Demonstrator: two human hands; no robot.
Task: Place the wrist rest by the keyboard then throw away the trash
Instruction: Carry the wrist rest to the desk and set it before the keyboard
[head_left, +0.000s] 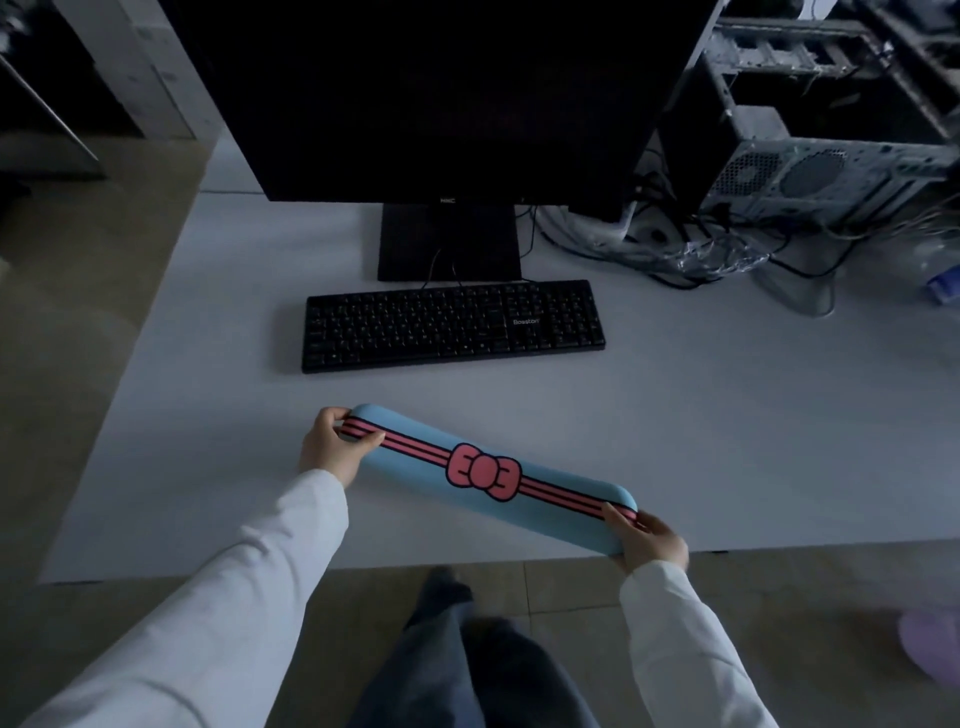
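The first step, placing the rest, is in hand: the left hand (332, 449) and right hand (652, 540) each grip one end of the blue wrist rest (493, 475), held askew over the near part of the desk (727, 415), well short of the keyboard (452, 325). The next move likely calls for squaring the rest parallel to the keyboard's near edge and setting it down just beside it. No trash is identifiable in view.

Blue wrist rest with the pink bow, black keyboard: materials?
Long blue wrist rest with pink bow print: looks like soft foam or gel under a smooth matte printed skin, with rounded, cushiony edges; filling not visible. Black keyboard: hard moulded plastic, matte, with separate rigid keycaps and white legends.
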